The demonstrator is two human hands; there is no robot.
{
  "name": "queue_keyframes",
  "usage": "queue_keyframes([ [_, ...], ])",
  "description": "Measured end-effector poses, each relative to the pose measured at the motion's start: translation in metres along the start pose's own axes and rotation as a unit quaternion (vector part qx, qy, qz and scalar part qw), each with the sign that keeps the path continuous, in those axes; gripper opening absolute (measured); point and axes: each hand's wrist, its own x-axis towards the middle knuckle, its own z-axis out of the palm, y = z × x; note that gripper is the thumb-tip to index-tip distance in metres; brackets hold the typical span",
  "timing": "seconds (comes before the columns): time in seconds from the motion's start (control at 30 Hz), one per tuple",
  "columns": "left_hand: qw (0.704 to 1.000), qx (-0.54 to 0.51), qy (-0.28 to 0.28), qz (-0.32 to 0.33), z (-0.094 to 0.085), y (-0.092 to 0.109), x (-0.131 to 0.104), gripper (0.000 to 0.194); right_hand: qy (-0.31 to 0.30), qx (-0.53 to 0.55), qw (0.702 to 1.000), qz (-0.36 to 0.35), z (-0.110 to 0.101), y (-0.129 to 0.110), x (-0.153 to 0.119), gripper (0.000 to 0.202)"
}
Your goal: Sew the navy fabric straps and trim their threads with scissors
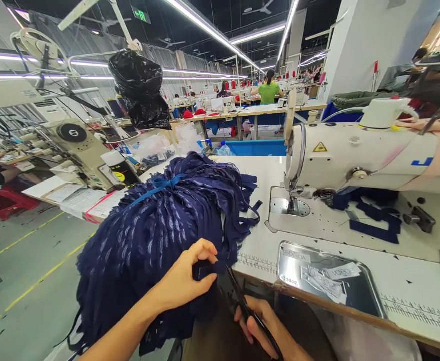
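Right hand [271, 323] (around black scissors [242, 301])

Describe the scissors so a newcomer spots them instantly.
Start at the white sewing machine on the right; a metal tray lies before it. Lower left of that tray, the right hand holds the scissors, their rigid black shape distinct from the limp navy strips.

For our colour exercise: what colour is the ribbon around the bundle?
The ribbon is bright blue; it shows best in the head view.
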Motion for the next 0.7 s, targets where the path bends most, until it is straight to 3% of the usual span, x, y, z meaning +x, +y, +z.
queue_keyframes([
  [0.17,0.999,0.033,-0.008,0.001,0.000,0.001,0.004,0.025,0.028,-0.001,1.000,0.013,0.003,0.012,0.003,0.065],
  [0.3,0.993,0.117,-0.021,0.007,0.004,0.002,0.006,0.027,0.020,-0.018,0.999,-0.029,0.003,0.018,0.016,0.068],
  [0.47,0.982,0.188,0.001,0.014,0.015,0.003,0.011,0.026,0.089,-0.033,0.994,-0.063,0.009,0.030,0.024,0.063],
  [0.6,0.974,0.222,0.009,0.042,0.020,0.002,0.012,0.026,0.088,-0.044,0.993,-0.064,0.011,0.046,0.021,0.061],
  [0.7,0.972,0.212,0.032,0.093,0.020,-0.002,0.001,0.038,0.078,-0.080,0.993,-0.048,0.000,0.041,0.011,0.053],
])
